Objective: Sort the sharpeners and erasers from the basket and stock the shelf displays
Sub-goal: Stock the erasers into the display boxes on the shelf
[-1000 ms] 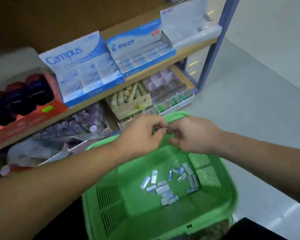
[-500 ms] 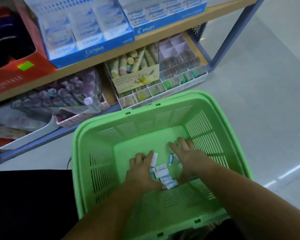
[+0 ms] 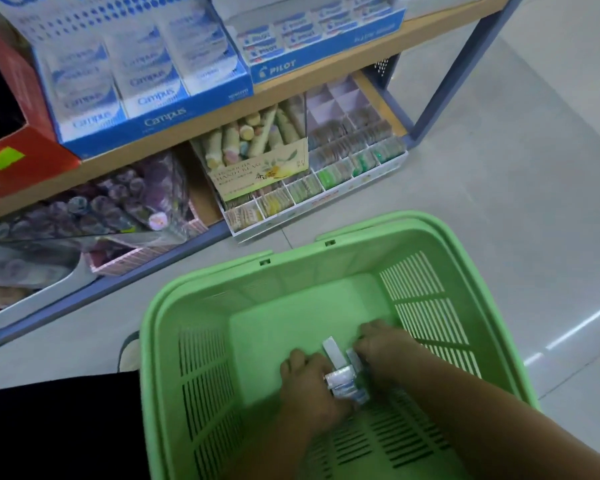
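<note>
Erasers (image 3: 343, 380) lie bunched in basket (image 3: 174, 306) between left hand (image 3: 309, 389) and right hand (image 3: 387, 355), both seemingly gripping them.

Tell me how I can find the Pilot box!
Look at the wooden upper shelf beyond the green basket. Two blue-and-white display boxes sit side by side there; the Pilot box is the right one. Its blue front says PILOT, while its neighbour says Campus.
</note>
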A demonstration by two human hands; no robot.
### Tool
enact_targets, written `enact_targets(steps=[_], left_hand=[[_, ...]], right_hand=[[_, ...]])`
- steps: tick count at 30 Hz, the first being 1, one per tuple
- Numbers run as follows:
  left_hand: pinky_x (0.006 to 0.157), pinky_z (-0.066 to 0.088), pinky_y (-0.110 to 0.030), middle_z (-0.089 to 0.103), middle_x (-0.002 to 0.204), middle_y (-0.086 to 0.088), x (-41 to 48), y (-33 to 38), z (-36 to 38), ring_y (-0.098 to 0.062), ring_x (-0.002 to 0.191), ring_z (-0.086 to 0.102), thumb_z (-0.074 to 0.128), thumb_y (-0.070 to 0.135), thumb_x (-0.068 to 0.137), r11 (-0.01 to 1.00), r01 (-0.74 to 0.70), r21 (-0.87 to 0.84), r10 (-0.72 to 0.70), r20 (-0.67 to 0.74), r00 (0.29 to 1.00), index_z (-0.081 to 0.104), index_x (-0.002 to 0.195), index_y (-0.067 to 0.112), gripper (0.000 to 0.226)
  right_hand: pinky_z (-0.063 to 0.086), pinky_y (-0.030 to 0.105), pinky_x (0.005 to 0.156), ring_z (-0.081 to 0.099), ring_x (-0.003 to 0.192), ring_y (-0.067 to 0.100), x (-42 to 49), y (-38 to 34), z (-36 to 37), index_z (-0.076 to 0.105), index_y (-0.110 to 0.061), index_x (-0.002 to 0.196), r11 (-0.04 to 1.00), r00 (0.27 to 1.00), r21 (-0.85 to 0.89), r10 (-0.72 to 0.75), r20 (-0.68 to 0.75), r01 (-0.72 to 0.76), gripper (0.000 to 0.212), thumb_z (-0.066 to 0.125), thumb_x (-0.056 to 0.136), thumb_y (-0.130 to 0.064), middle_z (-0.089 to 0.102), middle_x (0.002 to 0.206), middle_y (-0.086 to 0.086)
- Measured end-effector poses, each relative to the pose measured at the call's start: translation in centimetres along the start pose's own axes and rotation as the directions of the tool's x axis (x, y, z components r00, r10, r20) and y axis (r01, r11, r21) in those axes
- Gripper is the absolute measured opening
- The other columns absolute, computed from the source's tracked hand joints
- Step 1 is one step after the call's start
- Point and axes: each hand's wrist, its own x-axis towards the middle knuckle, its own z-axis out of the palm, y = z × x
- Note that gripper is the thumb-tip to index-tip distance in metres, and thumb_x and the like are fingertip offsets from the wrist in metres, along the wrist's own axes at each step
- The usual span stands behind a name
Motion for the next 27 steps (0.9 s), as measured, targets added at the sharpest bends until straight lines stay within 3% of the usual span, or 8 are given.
enact_targets(steps=[5, 8, 11, 13, 18, 21, 24, 27], left_hand=[[0.084, 0.051, -0.035, 0.054, 0.103, 0.004, 0.1, 0.2, -0.2, -0.022, 0.096, 0.057, 0.065, 0.070, 0.054, 0.969, 0.006, -0.245, 0.011, 0.067, 0.998, 0.055, 0.089, 0.032, 0.054], [0.095, 0.052, -0.030, 0.065, 0.119, 0.005, 0.3, 0.6, -0.3, -0.018, 0.104, 0.065, 0.074, 0.052, 0.074, 0.963, -0.014, -0.268, 0.067, 0.188, 0.980, 0.061, 0.121, 0.032, 0.052], [0.081, 0.056, -0.037, 0.068, 0.093, 0.004, 0.8, 1.7, -0.6, -0.018, 0.085, 0.065, 0.067, 0.062, 0.075, 0.973, -0.062, -0.224, 0.111, 0.212, 0.971, 0.066, 0.097, 0.036, 0.033], [0.078, 0.057, -0.042, 0.066, 0.087, 0.001, 1.8, 2.1, -0.1, -0.022, 0.082, 0.064, 0.058, 0.072, 0.075, 0.977, -0.067, -0.201, 0.119, 0.260, 0.958, 0.064, 0.092, 0.033, 0.043], [0.078, 0.052, -0.037, 0.065, 0.098, -0.007, 1.5, 2.3, -0.6, -0.030, 0.091, 0.062, 0.058, 0.071, 0.081, 0.987, -0.143, -0.078, 0.159, 0.276, 0.948, 0.057, 0.097, 0.031, 0.043], [0.081, 0.049, -0.034, 0.067, 0.108, -0.003, 1.7, 1.8, -1.3, -0.026, 0.100, 0.064, 0.065, 0.070, 0.078, 0.992, -0.084, -0.096, 0.112, 0.339, 0.934, 0.065, 0.102, 0.027, 0.050], [0.097, 0.049, -0.034, 0.064, 0.126, -0.005, 1.3, 1.8, -3.0, -0.028, 0.114, 0.060, 0.059, 0.061, 0.085, 0.997, -0.068, -0.027, 0.073, 0.393, 0.917, 0.064, 0.117, 0.023, 0.049], [0.098, 0.043, -0.032, 0.061, 0.130, -0.007, 0.9, 1.9, -3.3, -0.029, 0.120, 0.056, 0.049, 0.055, 0.097, 0.995, -0.100, 0.005, 0.089, 0.425, 0.901, 0.062, 0.117, 0.022, 0.041]], right_hand=[[0.045, 0.042, 0.105, 0.049, 0.121, 0.031, -0.6, 0.8, -0.5, 0.061, -0.024, 0.126, 1.000, 1.000, -0.008, -0.004, 0.004, 0.004, 0.051, 0.074, 0.080, -0.042, 0.053, 0.129, 0.008], [0.048, 0.043, 0.102, 0.052, 0.117, 0.031, -1.0, 1.0, -1.1, 0.060, -0.025, 0.128, 0.999, 0.997, -0.026, 0.044, 0.057, -0.042, 0.053, 0.075, 0.080, -0.043, 0.052, 0.128, 0.008], [0.054, 0.045, 0.097, 0.062, 0.113, 0.031, -1.2, 0.9, -0.9, 0.059, -0.023, 0.128, 0.996, 0.990, 0.025, 0.079, 0.117, -0.082, 0.049, 0.073, 0.084, -0.039, 0.050, 0.127, 0.009], [0.054, 0.045, 0.097, 0.063, 0.114, 0.031, -1.4, 0.8, -0.6, 0.056, -0.026, 0.131, 0.995, 0.988, 0.056, 0.075, 0.135, -0.083, 0.051, 0.070, 0.085, -0.042, 0.046, 0.130, 0.007], [0.053, 0.043, 0.096, 0.059, 0.116, 0.028, -1.2, 0.7, -0.8, 0.060, -0.028, 0.127, 0.999, 0.989, 0.020, 0.043, 0.140, -0.046, 0.056, 0.075, 0.078, -0.048, 0.050, 0.125, 0.005], [0.057, 0.039, 0.089, 0.066, 0.101, 0.025, -0.8, 1.0, -1.3, 0.071, -0.025, 0.108, 0.995, 0.979, 0.084, 0.037, 0.201, -0.055, 0.037, 0.080, 0.073, -0.034, 0.063, 0.113, 0.003], [0.058, 0.036, 0.088, 0.069, 0.096, 0.022, -0.5, 1.2, -1.3, 0.074, -0.023, 0.105, 0.991, 0.966, 0.112, 0.041, 0.254, -0.071, 0.031, 0.080, 0.074, -0.021, 0.072, 0.107, 0.002], [0.055, 0.032, 0.082, 0.069, 0.095, 0.025, -0.1, 0.9, -1.0, 0.075, -0.020, 0.106, 0.996, 0.962, 0.063, 0.037, 0.269, -0.056, 0.029, 0.079, 0.077, -0.021, 0.071, 0.105, 0.003]])
